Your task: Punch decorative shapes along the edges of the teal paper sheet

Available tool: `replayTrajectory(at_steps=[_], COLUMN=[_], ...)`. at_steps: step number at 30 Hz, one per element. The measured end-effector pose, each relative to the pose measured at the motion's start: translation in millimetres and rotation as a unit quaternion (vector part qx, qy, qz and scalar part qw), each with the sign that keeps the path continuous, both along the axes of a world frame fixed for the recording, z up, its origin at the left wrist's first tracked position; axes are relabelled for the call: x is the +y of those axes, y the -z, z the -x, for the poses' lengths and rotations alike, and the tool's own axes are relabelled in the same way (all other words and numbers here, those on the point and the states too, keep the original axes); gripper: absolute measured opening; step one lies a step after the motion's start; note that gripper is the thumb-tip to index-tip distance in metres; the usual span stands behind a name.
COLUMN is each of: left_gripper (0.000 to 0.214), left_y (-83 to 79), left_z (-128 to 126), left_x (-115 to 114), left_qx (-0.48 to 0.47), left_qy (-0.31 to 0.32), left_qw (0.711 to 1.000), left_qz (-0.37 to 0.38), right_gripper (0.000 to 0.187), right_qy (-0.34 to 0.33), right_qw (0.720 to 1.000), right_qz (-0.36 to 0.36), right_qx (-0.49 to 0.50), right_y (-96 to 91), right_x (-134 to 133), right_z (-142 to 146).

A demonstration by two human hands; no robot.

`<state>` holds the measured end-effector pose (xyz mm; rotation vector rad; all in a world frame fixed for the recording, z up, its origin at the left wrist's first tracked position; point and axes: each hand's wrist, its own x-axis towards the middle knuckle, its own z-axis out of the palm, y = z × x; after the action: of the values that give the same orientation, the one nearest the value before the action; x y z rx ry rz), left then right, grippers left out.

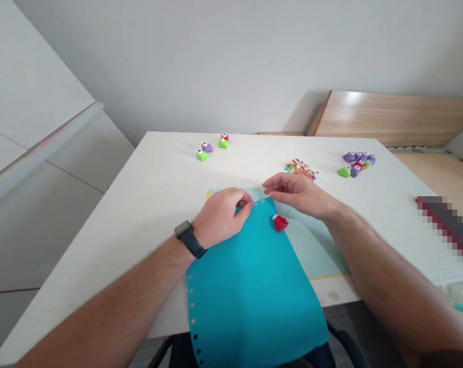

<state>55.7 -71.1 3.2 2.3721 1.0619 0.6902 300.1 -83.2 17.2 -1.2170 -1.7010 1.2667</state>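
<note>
A blue sheet of paper [254, 286] slopes from the table over its front edge, with small punched holes along its left and top edges. My left hand [226, 214], wearing a dark watch [189, 237], pinches at the sheet's top edge, fingertips closed. By the top right corner is my right hand [293, 193], its fingers loosely curled with a gap to the thumb; nothing shows in it. Below that hand, a small red craft punch [280, 223] with a white part lies at the sheet's right edge. A pale mat [316, 245] with a yellow border is underneath.
Colourful confetti [300, 167] is heaped beyond my right hand. Several eyed craft punches [356, 162] sit at the back right, and a few more, including a green one [202, 155], at the back left. A pixelated dark object [448, 227] is at the right.
</note>
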Motion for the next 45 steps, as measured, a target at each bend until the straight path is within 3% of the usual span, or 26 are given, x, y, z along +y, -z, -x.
replayTrajectory(at_steps=[5,9,14,20,25,32,41,45], left_gripper=[0.016,0.016,0.016,0.017,0.018,0.018,0.017,0.016], left_y=[-0.8,-0.5,-0.5,-0.5,-1.0,-0.4,-0.9,-1.4], left_z=[0,0,1,0,0,1,0,0], left_x=[0,0,0,1,1,0,1,1], left_qx=[0.000,0.001,0.005,0.009,0.015,0.009,0.009,0.008], left_qy=[0.001,0.002,0.004,0.005,0.003,0.006,0.003,0.003], left_qw=[1.000,1.000,1.000,1.000,1.000,1.000,1.000,1.000], left_qz=[0.003,0.005,0.008,0.012,0.011,0.014,0.014,0.016], right_gripper=[0.033,0.034,0.035,0.027,0.024,0.031,0.038,0.025], right_qy=[-0.027,-0.116,-0.157,-0.179,-0.149,-0.011,-0.039,-0.056], right_qw=[0.989,0.972,0.943,0.935,0.933,0.946,0.936,0.933], right_qz=[-0.063,-0.042,-0.059,-0.038,-0.050,-0.065,-0.081,-0.113], right_qx=[-0.129,-0.197,-0.288,-0.303,-0.324,-0.317,-0.340,-0.337], right_y=[-20.2,-33.7,-30.4,-27.7,-32.8,-23.9,-15.8,-14.7], right_x=[-5,-13,-16,-16,-17,-13,-11,-11], right_z=[-9,-13,-10,-5,-6,-12,-8,-5])
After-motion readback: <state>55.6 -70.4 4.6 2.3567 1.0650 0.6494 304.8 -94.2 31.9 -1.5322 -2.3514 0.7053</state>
